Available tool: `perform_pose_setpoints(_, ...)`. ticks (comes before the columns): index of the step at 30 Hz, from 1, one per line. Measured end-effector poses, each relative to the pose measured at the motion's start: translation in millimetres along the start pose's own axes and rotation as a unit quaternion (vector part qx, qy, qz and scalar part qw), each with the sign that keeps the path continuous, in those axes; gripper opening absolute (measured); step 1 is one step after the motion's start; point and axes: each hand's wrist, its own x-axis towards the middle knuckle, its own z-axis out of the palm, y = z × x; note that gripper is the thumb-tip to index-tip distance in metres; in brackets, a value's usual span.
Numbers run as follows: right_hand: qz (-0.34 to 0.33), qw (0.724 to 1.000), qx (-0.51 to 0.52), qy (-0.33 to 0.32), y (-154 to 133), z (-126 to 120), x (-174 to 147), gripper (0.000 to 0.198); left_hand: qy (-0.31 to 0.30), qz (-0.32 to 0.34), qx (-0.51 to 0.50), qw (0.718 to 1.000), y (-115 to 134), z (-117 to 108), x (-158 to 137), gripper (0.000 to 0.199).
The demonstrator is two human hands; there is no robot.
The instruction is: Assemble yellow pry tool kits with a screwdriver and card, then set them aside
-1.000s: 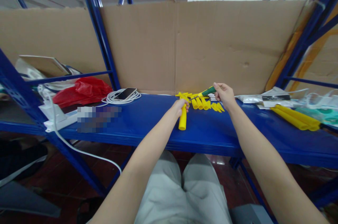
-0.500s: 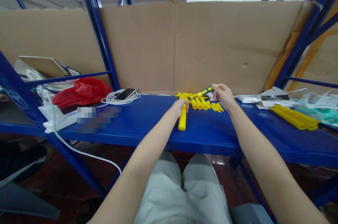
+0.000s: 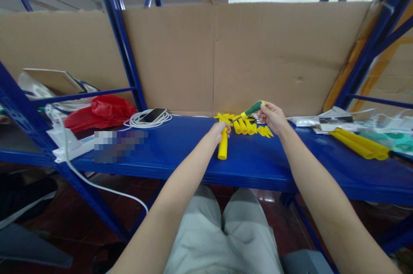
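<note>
My left hand (image 3: 221,130) is closed around a yellow tube (image 3: 222,149) that lies on the blue shelf top, its open end towards me. In my right hand (image 3: 272,116), the fingers pinch the end of a screwdriver (image 3: 252,109) with a green and yellow handle. Its thin metal shaft slants down to the left hand, where the tip is hidden by the fingers. Several short yellow tube pieces (image 3: 244,127) lie just right of the left hand. Small pointed yellow pieces (image 3: 265,131) rest below the right hand.
Two long yellow tubes (image 3: 359,143) lie at the right. A phone (image 3: 154,115) sits on a coiled white cable (image 3: 138,120) at the left, near a red plastic bag (image 3: 103,112). Cardboard (image 3: 258,59) walls off the back, between blue uprights (image 3: 124,37).
The screwdriver's handle has turned about its own axis in my right hand, now showing a plain green side. My left hand and the tube have stayed in place.
</note>
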Motion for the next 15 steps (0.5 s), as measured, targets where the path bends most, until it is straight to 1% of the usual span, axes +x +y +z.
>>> perform_pose_setpoints(2, 0.000, 1.000, 0.005, -0.009, -0.7, 0.8, -0.5, 0.061, 0.004, -0.003, 0.003, 1.000, 0.2, -0.1, 0.2, 0.018)
perform_pose_setpoints(3, -0.003, 1.000, 0.001, -0.004, -0.3, 1.0, -0.4, 0.060, 0.006, -0.002, 0.004, 1.000, 0.4, -0.1, 0.1, 0.018)
perform_pose_setpoints(9, -0.036, 0.994, -0.065, 0.075, 6.2, 1.6, 2.2, 0.053, 0.003, 0.002, 0.005, 1.000, 1.0, 1.2, -2.3, 0.019)
perform_pose_setpoints(12, -0.042, 0.992, -0.075, 0.090, 6.5, 2.7, 2.4, 0.054, 0.008, 0.007, 0.006, 1.000, 1.3, 2.7, -5.3, 0.019)
perform_pose_setpoints(15, -0.044, 0.992, -0.077, 0.092, 5.9, 3.1, 2.4, 0.054, 0.013, 0.012, 0.011, 1.000, 1.6, 3.9, -8.7, 0.020)
